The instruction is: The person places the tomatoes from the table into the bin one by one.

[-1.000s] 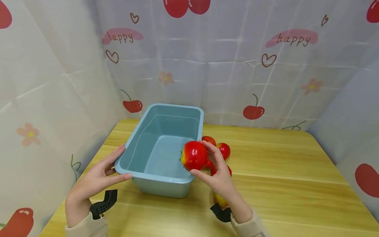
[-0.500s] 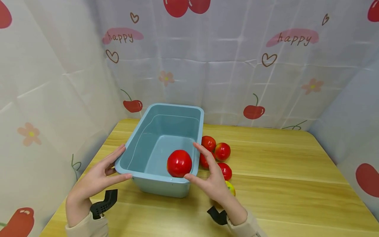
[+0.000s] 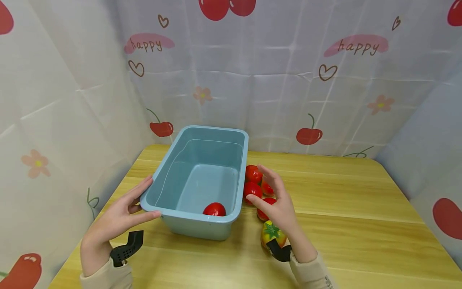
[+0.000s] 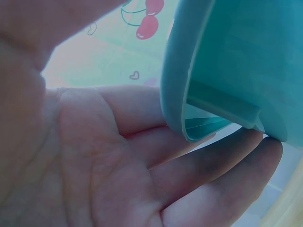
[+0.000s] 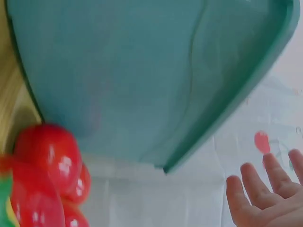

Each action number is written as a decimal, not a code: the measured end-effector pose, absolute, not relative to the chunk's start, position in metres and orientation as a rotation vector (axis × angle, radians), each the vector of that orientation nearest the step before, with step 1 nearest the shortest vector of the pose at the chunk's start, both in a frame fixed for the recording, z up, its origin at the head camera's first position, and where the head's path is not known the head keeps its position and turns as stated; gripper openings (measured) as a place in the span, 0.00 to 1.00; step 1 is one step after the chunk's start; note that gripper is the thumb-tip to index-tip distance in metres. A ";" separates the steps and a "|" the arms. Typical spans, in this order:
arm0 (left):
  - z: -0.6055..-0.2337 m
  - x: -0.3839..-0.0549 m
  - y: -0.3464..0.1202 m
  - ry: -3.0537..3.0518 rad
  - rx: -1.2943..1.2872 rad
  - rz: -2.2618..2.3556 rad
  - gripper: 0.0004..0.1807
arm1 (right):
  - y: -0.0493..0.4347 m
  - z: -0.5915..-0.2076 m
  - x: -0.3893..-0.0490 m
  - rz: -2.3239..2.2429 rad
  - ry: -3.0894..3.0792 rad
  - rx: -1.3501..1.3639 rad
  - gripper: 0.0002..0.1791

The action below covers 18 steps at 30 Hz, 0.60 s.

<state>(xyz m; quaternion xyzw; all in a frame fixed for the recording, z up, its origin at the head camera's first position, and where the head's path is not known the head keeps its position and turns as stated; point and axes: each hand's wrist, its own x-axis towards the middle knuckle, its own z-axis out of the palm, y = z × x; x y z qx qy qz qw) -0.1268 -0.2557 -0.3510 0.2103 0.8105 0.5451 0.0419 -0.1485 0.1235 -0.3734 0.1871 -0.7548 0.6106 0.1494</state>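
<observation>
My left hand [image 3: 117, 214] rests at the near left corner of a light blue plastic tub [image 3: 195, 217], fingers along one side of the rim and thumb along the front. In the left wrist view its straight fingers [image 4: 208, 175] reach under the rim [image 4: 173, 75] to the wall. My right hand [image 3: 276, 204] holds nothing; its fingers are spread and loosely bent over a cluster of glossy red round fruits right of the tub. One red fruit [image 3: 214, 209] lies inside the tub, partly hidden by the near rim. A red fruit [image 5: 47, 153] shows low in the right wrist view.
Beside the tub are a far red fruit [image 3: 254, 174], another red fruit [image 3: 252, 192] and a nearer red fruit [image 3: 266, 208]. A yellow-red fruit with a green leafy top [image 3: 271, 230] lies under my right wrist. The wooden table [image 3: 361, 224] meets a printed curtain [image 3: 274, 92].
My right hand let go of a red fruit over the tub, and the fruit dropped inside. That hand then moved right, over the other fruits. My left hand stayed at the corner.
</observation>
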 end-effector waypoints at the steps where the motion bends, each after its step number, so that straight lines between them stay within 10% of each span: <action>1: -0.351 -0.127 -0.256 2.479 0.645 1.669 0.46 | 0.127 -0.373 -0.150 1.753 -2.178 0.524 0.38; 18: -0.352 -0.128 -0.257 2.472 0.636 1.672 0.47 | 0.180 -0.391 -0.174 1.696 -2.303 0.516 0.33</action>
